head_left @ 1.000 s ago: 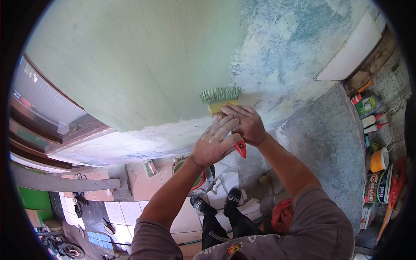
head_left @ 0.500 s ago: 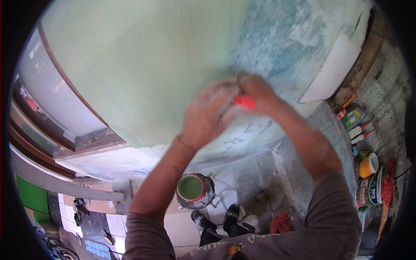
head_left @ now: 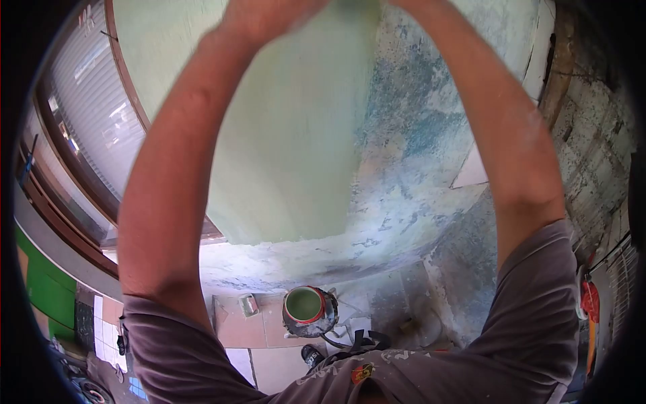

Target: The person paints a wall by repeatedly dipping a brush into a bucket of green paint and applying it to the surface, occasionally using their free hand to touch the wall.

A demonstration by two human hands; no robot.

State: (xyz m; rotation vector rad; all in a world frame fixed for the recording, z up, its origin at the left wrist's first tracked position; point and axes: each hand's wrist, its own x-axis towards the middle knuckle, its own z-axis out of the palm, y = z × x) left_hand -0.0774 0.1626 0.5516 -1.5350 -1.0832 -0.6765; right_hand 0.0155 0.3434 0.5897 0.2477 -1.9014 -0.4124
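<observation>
My left hand [head_left: 272,17] is raised to the top edge of the view, its fingertips cut off by the frame. Only the wrist end of my right hand [head_left: 420,4] shows, also at the top edge. Between them, a blurred dark green patch lies against the wall; I cannot make out what it is. The wall [head_left: 289,155] has a smooth pale green coat on the left and centre. To the right is a rough, blotchy blue-white surface [head_left: 410,128]. Below, near my feet, stands an open round bucket [head_left: 305,322] holding pale green paint [head_left: 304,304].
A small clear container [head_left: 248,305] sits on the tiles left of the bucket. A louvred window with a brown frame [head_left: 124,74] borders the wall on the left. At far right are a rough block wall [head_left: 592,128] and a red object [head_left: 590,301]. My shoe [head_left: 311,355] is below the bucket.
Both hands have moved up the wall from mid-view to the top edge. The red item seen at my right hand earlier is now out of view. More green wall shows below.
</observation>
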